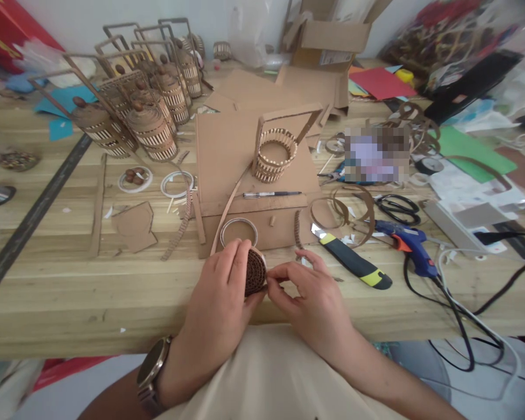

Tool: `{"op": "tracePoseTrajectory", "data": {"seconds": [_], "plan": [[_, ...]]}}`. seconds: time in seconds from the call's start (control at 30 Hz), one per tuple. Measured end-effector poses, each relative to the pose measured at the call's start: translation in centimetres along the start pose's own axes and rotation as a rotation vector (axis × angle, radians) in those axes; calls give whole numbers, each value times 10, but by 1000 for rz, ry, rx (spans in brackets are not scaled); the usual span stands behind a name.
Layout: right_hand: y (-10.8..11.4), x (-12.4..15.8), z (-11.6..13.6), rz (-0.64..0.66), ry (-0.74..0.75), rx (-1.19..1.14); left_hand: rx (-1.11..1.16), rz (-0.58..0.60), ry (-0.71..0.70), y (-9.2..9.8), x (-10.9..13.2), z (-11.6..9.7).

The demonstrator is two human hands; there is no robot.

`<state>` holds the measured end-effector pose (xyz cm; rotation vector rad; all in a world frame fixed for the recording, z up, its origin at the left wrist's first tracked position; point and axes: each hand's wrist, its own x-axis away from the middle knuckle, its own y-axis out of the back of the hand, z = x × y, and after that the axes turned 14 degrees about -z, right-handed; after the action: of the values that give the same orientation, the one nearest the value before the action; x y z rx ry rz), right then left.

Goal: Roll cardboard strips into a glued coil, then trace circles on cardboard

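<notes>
My left hand (pixel 219 303) is closed around a coiled disc of corrugated cardboard (pixel 254 272), held on edge just above the table's near edge. My right hand (pixel 308 297) pinches the loose end of the coil's strip beside the disc, fingers pressed together. A watch sits on my left wrist. Just beyond the hands lie a white ring (pixel 238 231) and a flat cardboard sheet (pixel 227 157) bearing a half-built slatted basket with a handle (pixel 275 153).
Several finished cardboard lanterns (pixel 151 131) stand at the back left. A yellow-black utility knife (pixel 352 262), blue glue gun (pixel 409 245) with its cable, scissors (pixel 396 207), a pen (pixel 271 194), cardboard strips and coloured paper lie to the right. An open box (pixel 332 52) is at the back.
</notes>
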<state>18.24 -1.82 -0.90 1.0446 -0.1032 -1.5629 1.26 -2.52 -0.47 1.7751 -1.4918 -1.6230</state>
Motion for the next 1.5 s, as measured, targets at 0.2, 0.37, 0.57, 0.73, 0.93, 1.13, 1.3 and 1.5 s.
{"op": "tracePoseTrajectory", "data": {"seconds": [0.2, 0.37, 0.57, 0.73, 0.93, 1.13, 1.3, 1.5], "plan": [[-2, -3, 0, -8, 64, 75, -15, 13, 3, -2, -1, -2], [1, -9, -4, 17, 68, 83, 15, 25, 18, -1, -2, -1], [20, -21, -34, -64, 29, 252, 142, 106, 88, 4, -1, 4], [27, -14, -45, 9, 35, 179, 340, 148, 255, 11, -3, 3], [25, -10, -25, 57, 34, -52, 481, 177, 366, 12, -6, 2], [25, -15, -8, -6, 77, -207, 528, 209, 394, 11, -6, 1], [23, -17, -3, -37, 100, -258, 551, 250, 395, 14, -8, 0], [21, -15, -4, -58, 98, -272, 545, 262, 310, 16, -10, 0]]}}
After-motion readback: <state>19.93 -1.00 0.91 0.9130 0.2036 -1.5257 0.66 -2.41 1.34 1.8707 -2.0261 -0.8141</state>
